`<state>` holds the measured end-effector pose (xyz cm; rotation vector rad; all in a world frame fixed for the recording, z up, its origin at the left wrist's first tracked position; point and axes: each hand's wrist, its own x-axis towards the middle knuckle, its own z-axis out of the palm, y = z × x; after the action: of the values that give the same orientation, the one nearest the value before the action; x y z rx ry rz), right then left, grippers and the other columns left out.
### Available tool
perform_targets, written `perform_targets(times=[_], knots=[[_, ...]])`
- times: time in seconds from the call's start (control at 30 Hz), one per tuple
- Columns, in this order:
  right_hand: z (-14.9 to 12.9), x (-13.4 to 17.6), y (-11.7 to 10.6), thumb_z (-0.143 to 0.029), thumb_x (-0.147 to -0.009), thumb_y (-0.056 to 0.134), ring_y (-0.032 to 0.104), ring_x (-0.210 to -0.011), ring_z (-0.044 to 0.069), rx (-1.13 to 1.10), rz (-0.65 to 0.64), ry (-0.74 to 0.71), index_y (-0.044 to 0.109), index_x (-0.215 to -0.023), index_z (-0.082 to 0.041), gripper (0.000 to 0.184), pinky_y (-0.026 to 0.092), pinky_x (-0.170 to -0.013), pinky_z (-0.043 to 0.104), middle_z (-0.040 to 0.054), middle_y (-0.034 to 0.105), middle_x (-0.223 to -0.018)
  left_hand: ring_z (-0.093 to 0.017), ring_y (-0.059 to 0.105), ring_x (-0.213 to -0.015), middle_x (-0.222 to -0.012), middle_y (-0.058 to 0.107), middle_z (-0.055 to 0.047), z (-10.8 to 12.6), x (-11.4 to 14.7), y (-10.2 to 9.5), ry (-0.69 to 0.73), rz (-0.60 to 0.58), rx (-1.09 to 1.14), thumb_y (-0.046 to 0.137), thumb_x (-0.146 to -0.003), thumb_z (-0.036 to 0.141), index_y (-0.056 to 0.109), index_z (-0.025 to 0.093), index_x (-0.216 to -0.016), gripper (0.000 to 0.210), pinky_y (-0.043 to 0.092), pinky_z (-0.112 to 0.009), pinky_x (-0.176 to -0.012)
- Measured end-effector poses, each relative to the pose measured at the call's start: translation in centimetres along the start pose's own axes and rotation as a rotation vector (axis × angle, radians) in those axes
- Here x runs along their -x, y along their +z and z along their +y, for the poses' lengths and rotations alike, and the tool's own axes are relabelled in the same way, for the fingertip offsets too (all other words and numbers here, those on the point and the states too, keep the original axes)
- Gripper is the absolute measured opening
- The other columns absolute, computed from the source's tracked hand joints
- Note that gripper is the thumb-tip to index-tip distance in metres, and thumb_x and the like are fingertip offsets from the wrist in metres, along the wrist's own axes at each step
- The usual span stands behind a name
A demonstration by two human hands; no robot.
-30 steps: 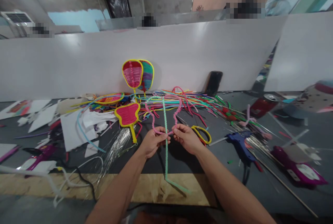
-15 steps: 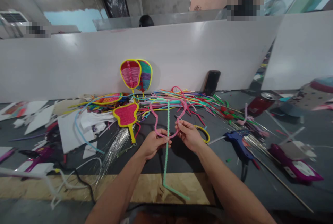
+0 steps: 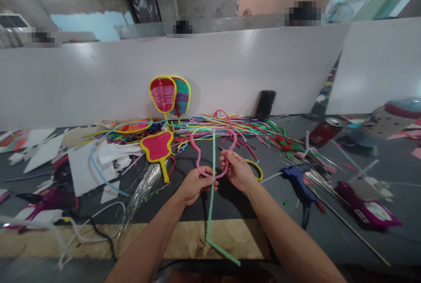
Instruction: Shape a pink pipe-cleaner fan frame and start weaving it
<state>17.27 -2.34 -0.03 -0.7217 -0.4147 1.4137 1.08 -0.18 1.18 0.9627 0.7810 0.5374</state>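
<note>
In the head view, your left hand is closed around the bottom of the pink pipe-cleaner loop, at the place where the green pipe cleaner crosses it. Your right hand pinches the right side of the same loop between thumb and fingers. Both hands hold the work in the air, just above the dark tabletop. The green pipe cleaner goes straight up through the middle of the loop, and its long lower end hangs down past your left hand and bends to the right above the wooden board.

Compared with one second ago, your right hand has climbed a little higher on the loop, and the loop looks narrower and taller. Your left hand has stayed at the crossing. I judge that you are shaping the frame, while the green piece is perhaps being fixed at the bottom; the view is too small to see if it is already twisted on.

Behind your hands lies the pile of coloured pipe cleaners. A finished red fan lies flat at the left, and two other fans stand against the white partition. The blue glue gun lies to your right, near a drink can.
</note>
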Motion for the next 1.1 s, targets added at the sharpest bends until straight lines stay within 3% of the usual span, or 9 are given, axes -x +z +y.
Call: perform_targets(times=[0.2,0.4,0.97,1.1], knots=[[0.1,0.0,0.2,-0.034,-0.066,0.075,0.053,-0.050,0.005,0.012,0.005,-0.051,0.067,-0.075,-0.017,0.020,0.045,-0.051,0.014,-0.0035,0.062,-0.057,-0.011,0.061,-0.060,-0.063,0.061,0.000,0.1,0.0,0.0,-0.002,-0.002,-0.011,0.079,-0.058,0.026,0.055,0.013,-0.078,0.034,0.053,-0.025,-0.062],[-0.6,-0.3,-0.1,-0.035,-0.071,0.071,0.063,-0.066,0.011,-0.070,0.071,-0.065,0.066,-0.090,-0.020,0.025,0.052,-0.060,0.022,0.0022,0.071,-0.082,-0.011,0.061,-0.060,-0.063,0.061,0.000,0.1,0.0,0.1,-0.004,0.001,-0.021,0.079,-0.058,0.026,0.055,0.013,-0.077,0.033,0.053,-0.025,-0.061],[-0.6,-0.6,-0.3,-0.037,-0.067,0.074,0.055,-0.053,0.008,-0.115,0.072,-0.165,0.060,-0.076,-0.023,0.023,0.050,-0.062,0.022,-0.0066,0.059,-0.057,-0.012,0.063,-0.059,-0.063,0.064,-0.002,-0.3,-0.1,0.1,-0.039,-0.017,-0.065,0.078,-0.058,0.029,0.055,0.014,-0.078,0.034,0.052,-0.024,-0.061],[-0.6,-0.6,-0.3,-0.039,-0.069,0.072,0.057,-0.055,0.009,-0.086,0.108,-0.168,0.060,-0.078,-0.023,0.022,0.050,-0.063,0.022,-0.0055,0.062,-0.060,-0.012,0.063,-0.060,-0.063,0.063,-0.001,-0.3,-0.1,0.1,-0.034,-0.018,-0.062,0.079,-0.058,0.027,0.056,0.014,-0.078,0.033,0.052,-0.024,-0.061]])
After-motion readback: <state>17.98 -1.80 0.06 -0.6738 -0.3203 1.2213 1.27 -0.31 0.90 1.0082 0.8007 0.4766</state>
